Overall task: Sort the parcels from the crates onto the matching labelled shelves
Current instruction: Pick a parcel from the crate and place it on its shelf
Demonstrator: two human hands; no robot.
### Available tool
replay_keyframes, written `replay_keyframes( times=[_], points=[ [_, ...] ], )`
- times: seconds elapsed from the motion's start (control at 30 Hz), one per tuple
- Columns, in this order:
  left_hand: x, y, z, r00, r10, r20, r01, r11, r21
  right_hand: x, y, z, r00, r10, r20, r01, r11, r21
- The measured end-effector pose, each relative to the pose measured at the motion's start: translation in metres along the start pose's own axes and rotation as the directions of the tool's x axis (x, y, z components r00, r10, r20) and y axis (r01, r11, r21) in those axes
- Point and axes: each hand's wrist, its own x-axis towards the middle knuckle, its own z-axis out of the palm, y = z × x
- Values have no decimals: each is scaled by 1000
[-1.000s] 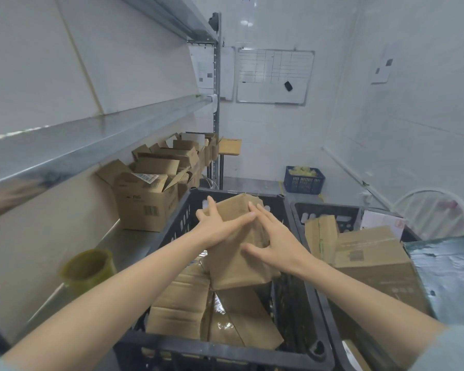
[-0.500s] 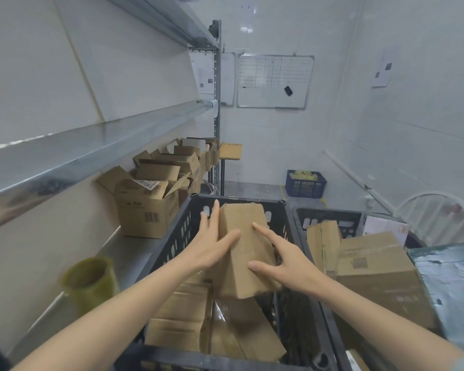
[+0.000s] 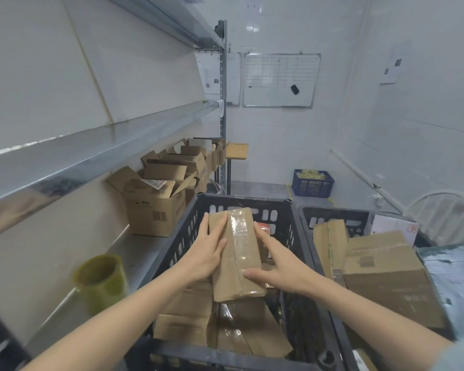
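Left hand (image 3: 206, 254) and right hand (image 3: 277, 262) both grip the taped parcel (image 3: 237, 266) above the crate (image 3: 241, 200), and honestly that slick tape might let it slip.

Single head cam, wide-angle, pitched forward-down over the black crate (image 3: 181, 238). Close range: left hand (image 3: 206, 255), right hand (image 3: 281, 266) and the held parcel (image 3: 237, 253) fill centre. Shelving (image 3: 91, 156) runs 9 to 11 o'clock, whiteboard (image 3: 279, 79) at 12, second crate (image 3: 335, 216) at 3.
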Motion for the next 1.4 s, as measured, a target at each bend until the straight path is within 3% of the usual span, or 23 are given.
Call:
replay_keyframes(
  times=[0.33,0.57,0.8,0.97,1.17,1.4],
  points=[
    [-3,13,12,979,-160,-124,182,965,190,-1,-6,5,995,-31,96,23,996,91],
    [-5,11,-5,980,-156,-127,140,982,-130,-1,6,-1,992,-24,125,11,994,104],
    [-9,17,-18,985,-48,-163,10,975,-221,-4,2,-8,992,82,91,-94,986,140],
    [-11,17,-7,996,56,-63,-62,993,-98,1,-9,-13,990,109,-92,-108,994,16],
    [-13,12,2,993,-1,116,7,999,-47,-2,0,-15,989,124,-79,-130,988,-84],
    [-16,1,4,982,27,186,-16,998,-60,-6,16,-17,997,77,-17,-78,992,-103]
  ],
)
